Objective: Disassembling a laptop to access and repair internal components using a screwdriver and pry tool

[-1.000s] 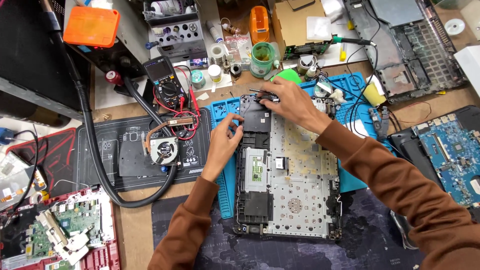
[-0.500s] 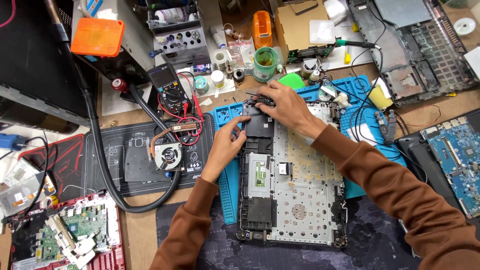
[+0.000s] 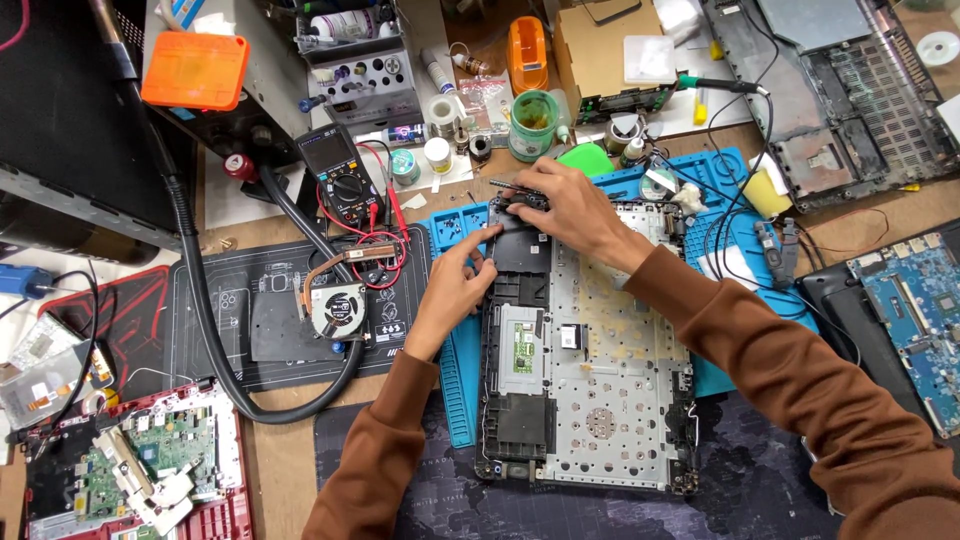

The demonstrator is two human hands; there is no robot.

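Hands: left hand presses laptop chassis; right hand pinches black strip.

An opened grey metal laptop chassis is seen lying on a blue silicone work mat. Its upper left corner is touched by the left hand, while a small black component at the top edge is gripped by the right hand. A black multimeter with red leads and a copper-piped cooling fan are seen to the left.
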